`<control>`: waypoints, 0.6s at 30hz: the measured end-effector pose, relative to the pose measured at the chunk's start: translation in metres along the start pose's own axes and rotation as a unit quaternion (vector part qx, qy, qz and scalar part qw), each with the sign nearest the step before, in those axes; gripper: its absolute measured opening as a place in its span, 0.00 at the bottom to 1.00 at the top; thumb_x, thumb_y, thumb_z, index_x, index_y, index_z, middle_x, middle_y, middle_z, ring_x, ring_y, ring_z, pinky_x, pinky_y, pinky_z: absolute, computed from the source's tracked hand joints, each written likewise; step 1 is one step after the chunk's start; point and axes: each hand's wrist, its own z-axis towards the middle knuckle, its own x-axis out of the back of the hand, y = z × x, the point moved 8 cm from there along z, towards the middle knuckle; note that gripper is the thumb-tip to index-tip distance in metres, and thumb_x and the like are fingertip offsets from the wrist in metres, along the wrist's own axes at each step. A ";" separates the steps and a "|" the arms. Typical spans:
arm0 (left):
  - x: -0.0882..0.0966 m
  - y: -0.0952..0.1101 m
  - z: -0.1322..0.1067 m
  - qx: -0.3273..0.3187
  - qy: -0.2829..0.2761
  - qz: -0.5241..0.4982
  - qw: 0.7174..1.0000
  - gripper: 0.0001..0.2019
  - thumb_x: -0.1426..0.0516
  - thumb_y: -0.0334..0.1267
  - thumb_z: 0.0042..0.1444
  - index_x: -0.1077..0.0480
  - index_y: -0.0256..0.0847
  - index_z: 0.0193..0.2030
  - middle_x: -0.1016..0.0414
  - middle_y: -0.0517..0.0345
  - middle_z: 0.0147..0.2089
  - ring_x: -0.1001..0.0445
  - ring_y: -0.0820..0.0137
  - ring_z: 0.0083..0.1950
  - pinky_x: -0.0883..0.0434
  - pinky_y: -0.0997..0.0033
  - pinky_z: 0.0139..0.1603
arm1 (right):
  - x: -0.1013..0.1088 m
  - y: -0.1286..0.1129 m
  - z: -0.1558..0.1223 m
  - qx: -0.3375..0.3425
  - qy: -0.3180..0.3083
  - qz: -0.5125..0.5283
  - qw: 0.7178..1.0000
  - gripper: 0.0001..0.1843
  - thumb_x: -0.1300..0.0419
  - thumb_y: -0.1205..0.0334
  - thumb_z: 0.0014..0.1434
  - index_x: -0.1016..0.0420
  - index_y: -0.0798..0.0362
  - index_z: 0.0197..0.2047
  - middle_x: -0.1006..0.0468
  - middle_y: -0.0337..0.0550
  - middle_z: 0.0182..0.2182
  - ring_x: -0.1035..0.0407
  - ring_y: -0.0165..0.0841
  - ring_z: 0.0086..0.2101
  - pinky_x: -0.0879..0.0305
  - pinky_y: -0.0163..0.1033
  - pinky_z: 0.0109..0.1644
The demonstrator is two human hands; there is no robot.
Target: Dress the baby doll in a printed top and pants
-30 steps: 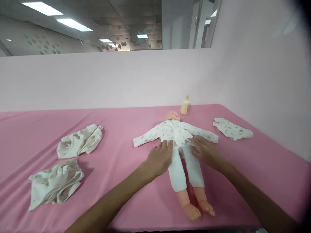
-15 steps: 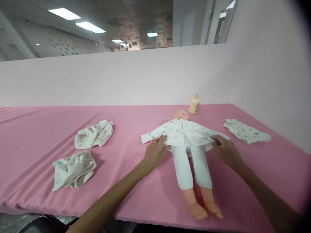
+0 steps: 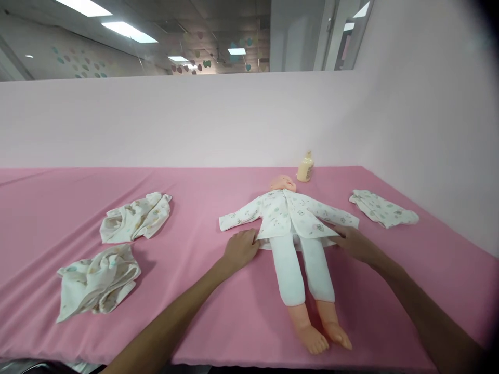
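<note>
A baby doll lies on its back, head away from me, bare feet towards me. It wears a white printed baby jacket whose sleeves spread out to both sides. My left hand pinches the jacket's lower left corner. At the opposite lower corner, my right hand has its fingers closed on the hem. Between the hands the front panels lie over the doll's white cloth body, parting slightly below the chest. The fingertips are partly hidden by the fabric.
Two crumpled printed garments lie at the left on the pink sheet. A folded printed cloth rests at the right. Behind the doll's head stands a pale yellow pump bottle. White walls border the back and right.
Both hands have drawn the jacket's lower corners down towards me, so the front panels hang lower and flatter. The view has shifted slightly to the right.
</note>
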 end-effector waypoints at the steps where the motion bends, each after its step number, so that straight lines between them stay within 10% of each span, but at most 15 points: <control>1: 0.006 -0.002 0.000 0.003 0.006 0.021 1.000 0.08 0.51 0.32 0.54 0.42 0.43 0.25 0.34 0.57 0.27 0.37 0.66 0.29 0.50 0.68 0.30 | 0.004 0.001 -0.001 -0.006 0.002 0.005 1.000 0.16 0.46 0.47 0.57 0.29 0.48 0.27 0.29 0.40 0.24 0.35 0.35 0.26 0.41 0.40 0.29; 11: 0.001 -0.007 0.005 -0.014 -0.011 0.064 0.998 0.08 0.52 0.35 0.60 0.35 0.43 0.31 0.25 0.51 0.36 0.29 0.61 0.37 0.45 0.68 0.33 | -0.017 0.015 0.007 0.016 -0.079 -0.016 0.997 0.26 0.41 0.36 0.52 0.39 0.50 0.23 0.36 0.36 0.22 0.46 0.29 0.23 0.53 0.35 0.25; 18: 0.027 -0.010 0.039 -0.041 0.045 0.033 0.998 0.13 0.55 0.35 0.62 0.42 0.42 0.26 0.31 0.56 0.28 0.35 0.66 0.30 0.48 0.69 0.31 | 0.004 0.006 0.029 0.071 -0.032 0.020 0.997 0.15 0.44 0.49 0.56 0.31 0.50 0.25 0.28 0.40 0.27 0.36 0.35 0.29 0.44 0.38 0.31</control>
